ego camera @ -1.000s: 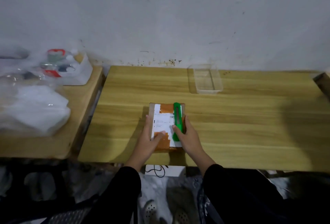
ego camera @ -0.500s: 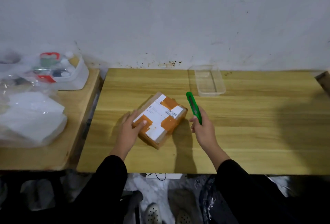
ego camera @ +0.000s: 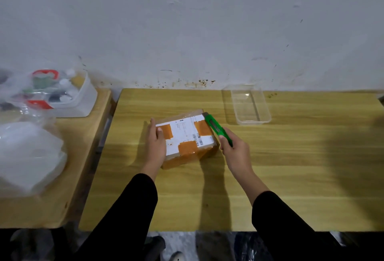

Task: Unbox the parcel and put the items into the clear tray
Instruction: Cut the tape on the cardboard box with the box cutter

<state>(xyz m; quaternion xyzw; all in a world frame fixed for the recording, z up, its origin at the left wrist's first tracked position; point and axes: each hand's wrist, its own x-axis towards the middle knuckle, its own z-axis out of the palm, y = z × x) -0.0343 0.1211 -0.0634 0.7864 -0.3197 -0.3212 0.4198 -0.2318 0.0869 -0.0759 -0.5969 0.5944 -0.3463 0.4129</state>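
Since half a second ago the parcel [ego camera: 186, 138] has turned squarer on the table [ego camera: 291, 167]; left hand [ego camera: 155, 142] clasps its left edge, right hand [ego camera: 234, 150] grips the green cutter [ego camera: 218, 128] at its right edge. Stiff, light-looking cardboard, best held by the sides

No text can be read with certainty. A white shipping label [ego camera: 182, 134] is stuck on the top of the parcel [ego camera: 187, 139], partly covered by orange tape. A barcode [ego camera: 198, 138] is printed near the label's right edge, and faint lines of small print are seen in the label's upper part, but these are too small and blurred to be made out. No brand or number is legible anywhere else.
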